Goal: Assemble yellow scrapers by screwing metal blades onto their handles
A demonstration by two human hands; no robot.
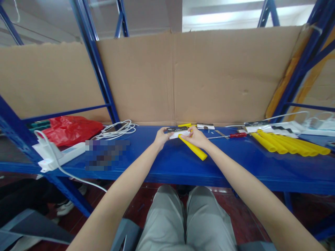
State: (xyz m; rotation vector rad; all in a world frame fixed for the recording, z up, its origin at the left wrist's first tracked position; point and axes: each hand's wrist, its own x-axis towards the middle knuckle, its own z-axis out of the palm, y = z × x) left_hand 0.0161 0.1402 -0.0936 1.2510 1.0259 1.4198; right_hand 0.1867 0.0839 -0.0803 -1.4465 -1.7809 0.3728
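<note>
Ahead of me on the blue shelf, my left hand (161, 137) pinches the left end of a small flat black-and-white packet (178, 129). My right hand (197, 138) is closed at the packet's right end, with a yellow tapered tube (195, 149) under its fingers. The tube slants toward me, its wide end lower right. Fingers partly hide where tube and packet meet. Just behind lie another yellow piece (184, 124) and a second black-and-white packet (205, 126). A screwdriver with a red handle (238, 135) rests right of my right hand.
Several yellow tubes (290, 143) lie in a row at the right, near white cables and a power strip (320, 127). At left are a red plastic bag (74, 129), a coiled white cable (119, 129) and another power strip (65, 155). Cardboard (209, 76) stands behind the shelf (151, 169).
</note>
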